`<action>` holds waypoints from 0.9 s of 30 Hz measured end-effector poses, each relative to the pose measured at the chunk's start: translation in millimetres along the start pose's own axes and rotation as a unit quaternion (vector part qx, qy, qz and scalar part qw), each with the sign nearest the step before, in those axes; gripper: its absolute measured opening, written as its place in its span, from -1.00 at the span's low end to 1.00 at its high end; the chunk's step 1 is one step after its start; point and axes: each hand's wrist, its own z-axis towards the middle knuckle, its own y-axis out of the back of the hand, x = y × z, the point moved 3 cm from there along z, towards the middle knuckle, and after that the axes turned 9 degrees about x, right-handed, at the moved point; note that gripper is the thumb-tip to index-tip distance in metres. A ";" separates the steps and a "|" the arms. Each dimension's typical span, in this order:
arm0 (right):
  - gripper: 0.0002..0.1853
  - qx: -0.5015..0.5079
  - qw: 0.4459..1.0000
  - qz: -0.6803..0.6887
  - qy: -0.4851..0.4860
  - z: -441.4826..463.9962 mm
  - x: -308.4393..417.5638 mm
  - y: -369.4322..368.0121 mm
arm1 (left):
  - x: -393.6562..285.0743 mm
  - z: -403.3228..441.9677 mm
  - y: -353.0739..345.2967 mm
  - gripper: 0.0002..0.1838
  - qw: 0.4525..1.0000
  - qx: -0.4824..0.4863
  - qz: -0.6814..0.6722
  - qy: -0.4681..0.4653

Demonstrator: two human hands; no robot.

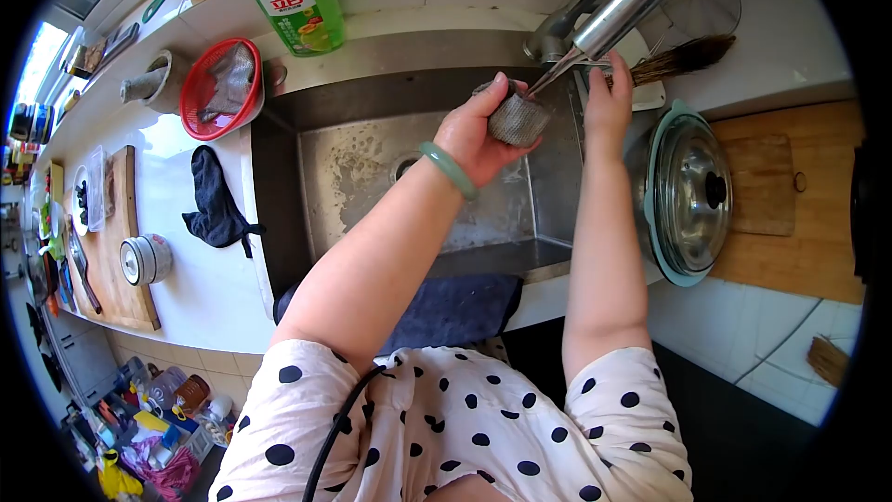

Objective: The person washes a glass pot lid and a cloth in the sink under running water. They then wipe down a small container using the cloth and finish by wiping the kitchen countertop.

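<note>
One grey mesh pad [518, 121] sits gripped in the left hand [476, 138], over the sink [346, 209] and under the faucet [618, 14] — the right hand [609, 98], fingers raised beside the faucet, perhaps touches it, though I cannot tell its grip — with a red basket [192, 100] left of both hands.

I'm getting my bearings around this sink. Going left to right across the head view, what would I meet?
Lidded jar, red basket, green bottle, left hand, right hand, glass-lidded pot, small wooden board.
</note>
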 end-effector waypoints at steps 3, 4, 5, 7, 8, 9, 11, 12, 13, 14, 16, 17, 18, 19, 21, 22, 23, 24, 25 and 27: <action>-0.61 0.061 0.993 -0.090 -0.039 20.5 -45.3 -4.1 | 1.3 -3.1 4.0 -0.75 0.998 -0.034 0.045 -0.012; -0.62 0.072 0.991 -0.110 -0.035 22.2 -45.9 -0.7 | 2.0 -4.1 4.1 -0.75 0.997 -0.043 0.059 -0.019; -0.63 0.083 0.988 -0.129 -0.031 23.8 -46.2 1.7 | 2.9 -4.8 3.9 -0.76 0.996 -0.052 0.073 -0.027; -0.64 0.101 0.985 -0.134 -0.033 24.8 -46.4 1.7 | 3.0 -6.1 5.5 -0.75 0.993 -0.064 0.094 -0.038; -0.64 0.107 0.986 -0.120 -0.039 25.3 -46.4 1.6 | 3.6 -5.6 8.0 -0.74 0.992 -0.066 0.102 -0.040; -0.64 0.113 0.987 -0.107 -0.044 26.0 -46.2 2.0 | 3.7 -4.9 9.2 -0.73 0.991 -0.067 0.111 -0.042; -0.64 0.114 0.986 -0.115 -0.044 26.1 -47.4 2.4 | 3.8 -5.4 9.2 -0.72 0.990 -0.073 0.114 -0.044; -0.64 0.116 0.985 -0.118 -0.044 25.9 -48.0 2.2 | 3.8 -6.4 9.1 -0.71 0.989 -0.077 0.116 -0.044; -0.64 0.113 0.986 -0.118 -0.047 25.7 -47.4 1.9 | 3.8 -7.3 8.8 -0.71 0.988 -0.082 0.119 -0.047; -0.64 0.110 0.986 -0.117 -0.049 25.4 -47.0 1.2 | 4.1 -8.0 8.4 -0.71 0.987 -0.088 0.121 -0.049; -0.63 0.109 0.984 -0.129 -0.051 24.7 -44.5 0.4 | 4.7 -9.2 8.5 -0.71 0.986 -0.093 0.124 -0.053; -0.62 0.112 0.982 -0.142 -0.050 24.3 -42.3 0.9 | 5.0 -9.6 8.8 -0.71 0.986 -0.093 0.125 -0.054; -0.61 0.114 0.980 -0.155 -0.049 22.9 -40.1 0.6 | 5.2 -10.3 9.1 -0.71 0.986 -0.093 0.125 -0.056; -0.60 0.088 0.982 -0.163 -0.023 18.9 -35.4 0.0 | 5.7 -11.6 9.6 -0.71 0.986 -0.097 0.124 -0.057; -0.57 0.034 0.983 -0.177 0.030 3.9 -25.6 -5.5 | 5.8 -14.7 11.1 -0.72 0.985 -0.107 0.122 -0.061; -0.56 0.030 0.984 -0.160 0.069 -8.1 -14.9 -9.3 | 5.7 -16.0 12.7 -0.73 0.985 -0.113 0.113 -0.070; -0.55 0.026 0.984 -0.141 0.108 -24.1 -1.8 -14.3 | 6.0 -16.7 15.3 -0.74 0.984 -0.118 0.105 -0.079; -0.55 0.107 0.994 0.007 0.036 -43.4 5.0 -27.8 | 5.4 -17.1 18.7 -0.73 0.984 -0.124 0.096 -0.089; -0.55 0.185 0.970 0.155 -0.038 -65.5 12.6 -43.6 | 5.5 -16.5 24.2 -0.72 0.986 -0.108 0.089 -0.093; -0.58 0.245 0.721 0.572 -0.305 -105.4 21.5 -73.0 | 5.9 -15.9 34.4 -0.64 0.989 -0.077 0.075 -0.100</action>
